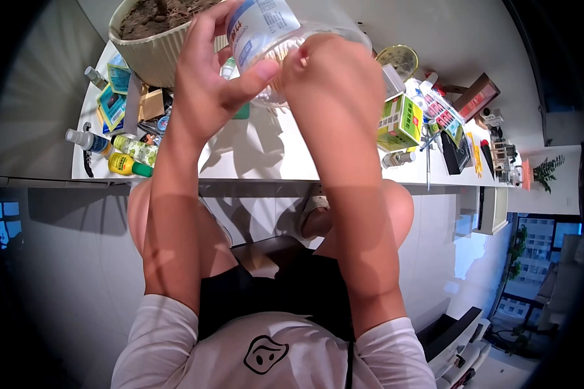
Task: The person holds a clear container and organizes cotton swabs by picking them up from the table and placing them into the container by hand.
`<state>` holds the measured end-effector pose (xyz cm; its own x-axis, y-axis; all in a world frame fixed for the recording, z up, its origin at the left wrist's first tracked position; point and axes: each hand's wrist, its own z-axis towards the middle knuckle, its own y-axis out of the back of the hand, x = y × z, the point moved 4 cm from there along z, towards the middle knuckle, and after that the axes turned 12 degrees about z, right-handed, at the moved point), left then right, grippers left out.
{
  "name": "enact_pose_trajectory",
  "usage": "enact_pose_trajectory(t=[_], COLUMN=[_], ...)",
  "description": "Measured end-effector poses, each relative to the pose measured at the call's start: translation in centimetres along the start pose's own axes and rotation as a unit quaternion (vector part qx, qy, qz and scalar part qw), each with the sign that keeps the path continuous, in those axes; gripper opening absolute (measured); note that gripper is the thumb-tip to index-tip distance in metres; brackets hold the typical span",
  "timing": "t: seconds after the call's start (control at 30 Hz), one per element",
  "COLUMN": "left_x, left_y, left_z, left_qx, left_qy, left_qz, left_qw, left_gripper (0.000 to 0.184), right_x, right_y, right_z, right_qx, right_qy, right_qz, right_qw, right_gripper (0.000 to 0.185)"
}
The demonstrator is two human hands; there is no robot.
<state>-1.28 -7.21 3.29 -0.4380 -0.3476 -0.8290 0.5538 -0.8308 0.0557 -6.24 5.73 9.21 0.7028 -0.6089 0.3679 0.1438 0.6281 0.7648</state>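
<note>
My left hand (207, 78) is wrapped round a tilted plastic tub (256, 29) with a blue-and-white label, near the top of the view. White cotton swabs (282, 55) show at the tub, between my two hands. Against them, my right hand (334, 71) is closed with its back turned up. Its fingertips are hidden, so what it grips cannot be made out. Clear plastic (340, 23) shows behind the right hand, and several swab ends stick out below it.
A ribbed plant pot (149, 55) stands at the back left of the white table (259, 152). Bottles, including a yellow one with a green cap (126, 165), and packets lie at left. A green-yellow box (401, 122), a small bottle (398, 159) and more boxes crowd the right.
</note>
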Motion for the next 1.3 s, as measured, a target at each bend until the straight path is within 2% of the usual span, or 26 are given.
enact_pose_trajectory(t=[0.07,0.13,0.2,0.27,0.33,0.37,0.4,0.47,0.53,0.63,0.77,0.83,0.87,0.97,1.03,1.07,1.1,1.2,1.27,1.3], left_x=[0.0,0.2,0.0,-0.3,-0.5,-0.5,-0.5,-0.7,-0.7,-0.7,-0.3,-0.2,-0.2,-0.8,-0.8,-0.7,-0.7,-0.8,-0.8,-1.0], left_y=[0.3,0.9,1.3,1.8,2.2,2.4,2.4,2.4,2.3,2.1,2.2,2.2,2.2,2.1,2.2,2.3,2.4,2.2,1.9,1.8], left_z=[0.1,0.2,0.4,0.6,0.6,0.6,0.7,0.8,0.8,0.8,0.5,0.5,0.5,0.3,0.4,0.4,0.4,0.3,0.1,0.1], left_qx=[0.001,0.001,0.002,-0.003,-0.006,-0.010,-0.013,-0.016,-0.003,-0.012,-0.018,-0.007,0.002,0.006,-0.003,-0.014,-0.017,-0.007,-0.017,-0.007], left_qy=[-0.001,0.001,-0.034,-0.033,-0.033,-0.026,-0.020,-0.026,-0.025,-0.014,-0.016,-0.022,-0.027,-0.001,-0.018,-0.034,-0.035,-0.045,-0.026,-0.017], left_qz=[0.006,0.011,0.079,0.085,0.092,0.093,0.094,0.094,0.093,0.097,0.120,0.128,0.136,0.124,0.126,0.128,0.128,0.118,0.032,0.033], left_qw=[1.000,1.000,0.996,0.996,0.995,0.995,0.995,0.995,0.995,0.995,0.993,0.991,0.990,0.992,0.992,0.991,0.991,0.992,0.999,0.999], left_gripper=[0.083,0.083,0.084,0.086,0.087,0.088,0.090,0.091,0.093,0.093,0.093,0.092,0.092,0.093,0.094,0.094,0.094,0.095,0.084,0.084], right_x=[0.3,-0.9,-3.1,-6.4,-9.1,-10.7,-12.0,-12.7,-11.9,-12.8,-12.5,-12.1,-12.1,-12.8,-11.2,-9.9,-8.6,-5.5,-3.7,-3.1], right_y=[1.9,3.8,5.2,4.9,2.8,0.8,-1.3,-4.5,-5.7,-7.0,-6.9,-6.4,-6.2,-3.1,1.4,3.6,5.4,6.8,5.4,4.6], right_z=[-0.2,-0.9,-1.6,-1.7,-1.7,-2.0,-2.7,-4.5,-5.2,-5.8,-5.7,-5.4,-5.3,-4.3,-3.7,-3.6,-3.8,-4.6,-4.8,-4.8], right_qx=[-0.097,-0.178,-0.214,-0.186,-0.062,0.044,0.137,0.263,0.307,0.289,0.297,0.230,0.229,0.098,-0.054,-0.139,-0.195,-0.185,-0.117,-0.085], right_qy=[0.039,0.125,0.099,0.121,0.018,-0.075,-0.119,-0.116,-0.131,-0.153,-0.133,-0.119,-0.119,-0.111,-0.080,-0.013,0.073,0.274,0.243,0.208], right_qz=[0.035,0.147,0.225,0.220,0.196,0.186,0.131,0.057,0.035,0.054,0.048,0.027,0.028,0.067,0.014,0.097,0.112,0.083,0.070,0.071], right_qw=[0.994,0.965,0.945,0.950,0.979,0.979,0.975,0.956,0.942,0.944,0.945,0.966,0.966,0.987,0.995,0.985,0.972,0.940,0.961,0.972], right_gripper=[0.021,0.016,0.013,0.014,0.015,0.020,0.023,0.022,0.020,0.021,0.020,0.019,0.019,0.014,0.013,0.006,0.006,0.015,0.017,0.012])
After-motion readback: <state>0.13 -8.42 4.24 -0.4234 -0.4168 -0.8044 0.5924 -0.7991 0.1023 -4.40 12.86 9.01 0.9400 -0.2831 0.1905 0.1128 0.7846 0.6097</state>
